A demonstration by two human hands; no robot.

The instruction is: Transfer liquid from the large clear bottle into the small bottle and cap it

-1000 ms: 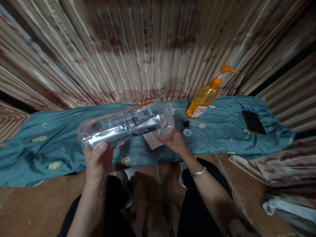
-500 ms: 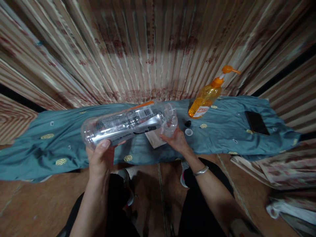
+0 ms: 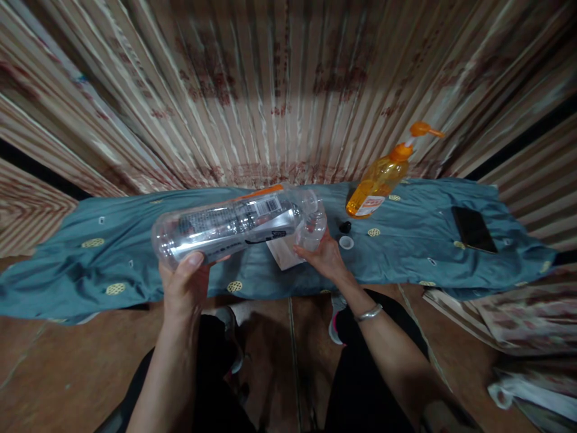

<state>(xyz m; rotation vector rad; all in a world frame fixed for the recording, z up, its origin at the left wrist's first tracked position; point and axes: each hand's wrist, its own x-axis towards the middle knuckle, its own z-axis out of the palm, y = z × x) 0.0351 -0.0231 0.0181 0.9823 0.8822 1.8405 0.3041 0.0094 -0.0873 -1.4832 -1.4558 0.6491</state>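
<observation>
My left hand [image 3: 187, 279] is closed around the base end of a large clear plastic bottle [image 3: 225, 228] with a silver and orange label. The bottle lies tilted almost level, its neck pointing right. At that neck, my right hand [image 3: 325, 255] grips a small clear plastic bottle [image 3: 311, 231], its mouth against or very close to the large one's; I cannot tell if they touch. Any liquid passing between them is not discernible. Below the bottles, a pale flat piece [image 3: 283, 254], perhaps paper or card, lies on the cloth, partly covered.
A blue-green patterned cloth [image 3: 252, 279] covers the narrow table. To the right stand an orange pump bottle [image 3: 378, 186], a small black cap [image 3: 345, 227] and a white ring-like cap [image 3: 346, 242]. Farther right lies a dark phone [image 3: 474, 229]. A pleated curtain [image 3: 279, 90] hangs behind.
The view has shifted slightly, so the things on the cloth appear a little farther right. Both hands keep their hold, and the bottles stay in nearly the same position.
</observation>
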